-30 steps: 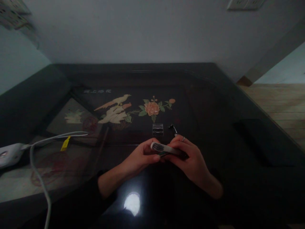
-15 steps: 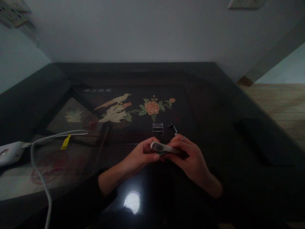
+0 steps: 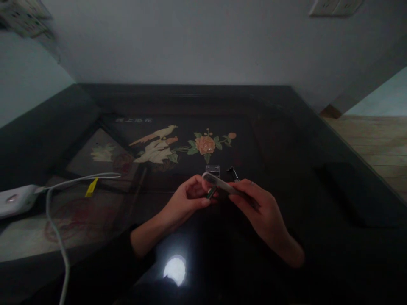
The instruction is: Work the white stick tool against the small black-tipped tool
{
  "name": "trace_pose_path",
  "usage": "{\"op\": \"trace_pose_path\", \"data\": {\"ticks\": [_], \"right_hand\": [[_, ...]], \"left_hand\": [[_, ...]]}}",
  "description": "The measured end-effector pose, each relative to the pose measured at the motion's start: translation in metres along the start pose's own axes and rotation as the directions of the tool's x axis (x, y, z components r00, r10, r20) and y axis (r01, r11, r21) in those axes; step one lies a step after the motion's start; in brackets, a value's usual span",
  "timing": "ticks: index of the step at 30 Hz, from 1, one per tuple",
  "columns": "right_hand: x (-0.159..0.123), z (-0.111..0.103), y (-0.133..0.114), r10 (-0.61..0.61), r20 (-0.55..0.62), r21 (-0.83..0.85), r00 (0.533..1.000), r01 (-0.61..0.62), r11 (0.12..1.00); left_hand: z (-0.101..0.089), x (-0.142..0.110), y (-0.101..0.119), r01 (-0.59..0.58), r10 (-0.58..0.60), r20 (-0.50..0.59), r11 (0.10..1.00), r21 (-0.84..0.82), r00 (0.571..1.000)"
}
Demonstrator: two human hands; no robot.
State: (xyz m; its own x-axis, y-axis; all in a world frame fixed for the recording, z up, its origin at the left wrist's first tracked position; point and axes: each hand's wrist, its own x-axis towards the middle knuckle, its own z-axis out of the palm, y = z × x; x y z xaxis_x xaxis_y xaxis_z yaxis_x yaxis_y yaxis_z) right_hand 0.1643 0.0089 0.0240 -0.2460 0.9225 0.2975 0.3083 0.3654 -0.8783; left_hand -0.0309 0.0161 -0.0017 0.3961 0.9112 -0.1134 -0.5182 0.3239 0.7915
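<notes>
My right hand (image 3: pixel 259 203) is closed on the handle of a pale toothbrush (image 3: pixel 219 182), whose head points up and left. My left hand (image 3: pixel 189 197) pinches a small, thin dark-green piece (image 3: pixel 211 193) between thumb and fingers; it looks like a small circuit board, but its kind is not clear. The brush head is just above this piece, in front of the left fingertips; whether they touch I cannot tell. Just beyond the hands lies a small clear plastic case (image 3: pixel 213 168). Beside it is a small black part with a silvery shaft (image 3: pixel 233 173), partly behind the right hand.
The glossy dark table (image 3: pixel 263 110) has an inlaid bird and flower picture. At left lies a white device (image 3: pixel 17 201) with a white cable (image 3: pixel 54 228) and yellow tag (image 3: pixel 91 188). A dark flat object (image 3: pixel 356 192) rests at right. Wall sockets (image 3: pixel 335 7) are behind.
The toothbrush has tilted and lifted slightly, turning its bristles away from view. The hands have drawn a little apart, and the green piece now shows more in my left fingers.
</notes>
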Motion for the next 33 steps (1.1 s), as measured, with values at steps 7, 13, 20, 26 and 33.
{"op": "trace_pose_path", "data": {"ticks": [7, 13, 20, 26, 33], "right_hand": [[0.000, -0.001, 0.003, 0.214, 0.067, 0.053, 0.975, -0.218, 0.975], [-0.001, 0.002, 0.000, 0.247, 0.077, 0.082, 0.966, -0.253, 0.964], [-0.002, 0.001, 0.000, 0.197, 0.043, 0.058, 0.979, -0.199, 0.978], [-0.002, 0.001, 0.000, 0.197, 0.030, 0.058, 0.980, -0.199, 0.978], [-0.003, 0.002, 0.000, 0.189, 0.022, 0.045, 0.982, -0.190, 0.981]], "left_hand": [[-0.007, 0.003, 0.013, -0.179, 0.186, -0.090, 0.980, 0.088, 0.978], [-0.004, 0.000, 0.018, -0.227, 0.238, -0.080, 0.966, 0.119, 0.968], [-0.001, -0.002, 0.018, -0.212, 0.221, -0.075, 0.970, 0.119, 0.972], [0.000, -0.002, 0.017, -0.227, 0.239, -0.122, 0.968, 0.105, 0.963], [0.005, -0.002, 0.019, -0.210, 0.221, -0.170, 0.974, 0.083, 0.960]]}}
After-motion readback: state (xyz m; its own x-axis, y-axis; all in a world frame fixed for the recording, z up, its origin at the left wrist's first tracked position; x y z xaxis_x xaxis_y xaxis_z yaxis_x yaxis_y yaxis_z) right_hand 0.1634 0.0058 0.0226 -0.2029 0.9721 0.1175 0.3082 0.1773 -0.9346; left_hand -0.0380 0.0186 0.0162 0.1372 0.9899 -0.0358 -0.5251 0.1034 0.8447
